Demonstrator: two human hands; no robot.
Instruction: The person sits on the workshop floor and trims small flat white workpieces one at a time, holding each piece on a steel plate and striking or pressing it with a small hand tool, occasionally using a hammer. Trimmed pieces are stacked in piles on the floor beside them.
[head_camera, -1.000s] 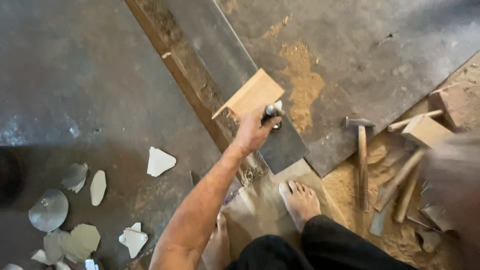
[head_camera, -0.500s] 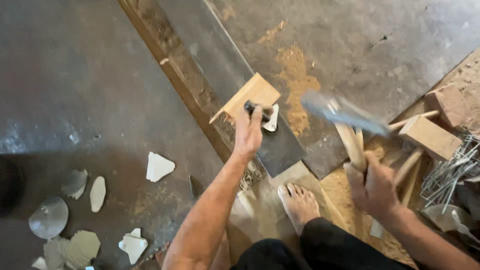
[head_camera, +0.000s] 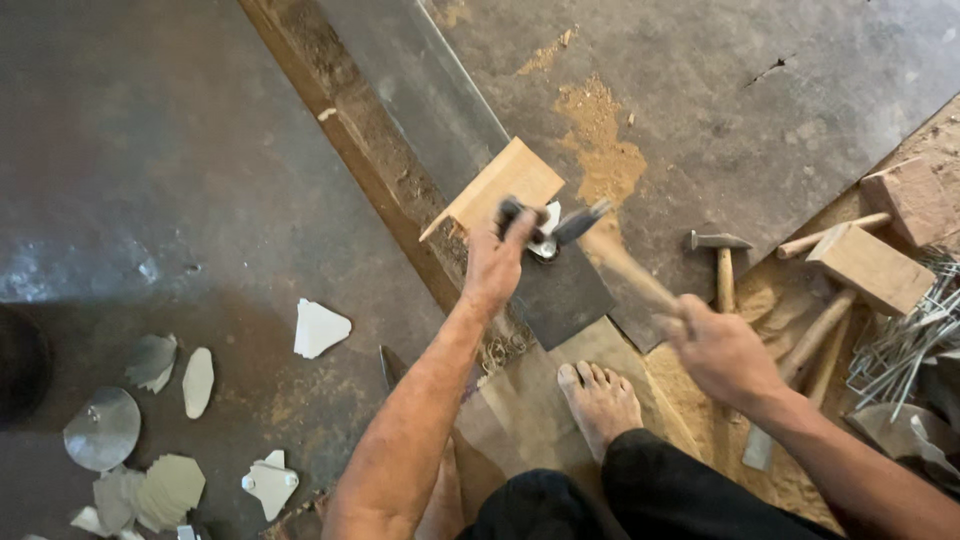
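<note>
Hammer (head_camera: 590, 228) in the right hand (head_camera: 722, 352): the grip is clenched round the wooden handle, which runs up and to the left, motion-blurred, to the dark head just beside the left hand (head_camera: 497, 262). The head sits right at a small pale metal piece (head_camera: 546, 240) on the dark steel plate (head_camera: 560, 290); whether it touches cannot be told through the blur. The left grip is closed on a short dark punch (head_camera: 512, 212), held at the metal piece, with the fingers curled round it. Just above the left hand a wood block (head_camera: 500, 185) lies tilted across a long steel bar (head_camera: 420, 110) that runs diagonally over the floor (head_camera: 150, 150), beside a rusty strip along its left edge.

A bare foot (head_camera: 600, 400) rests on a pale sheet near the plate's lower end, below both hands, and dark trousers show at the bottom edge. To the right, on sawdust, lie a second hammer (head_camera: 722, 262), a wooden mallet (head_camera: 868, 268), a brick-like block (head_camera: 915, 200) and a bundle of wire rods (head_camera: 915, 340), all well apart from the left hand and near the right forearm. On the floor to the left lie cut scraps of pale sheet metal: a white shard (head_camera: 318, 328), a round disc (head_camera: 102, 428) and several smaller bits near the lower left corner
</note>
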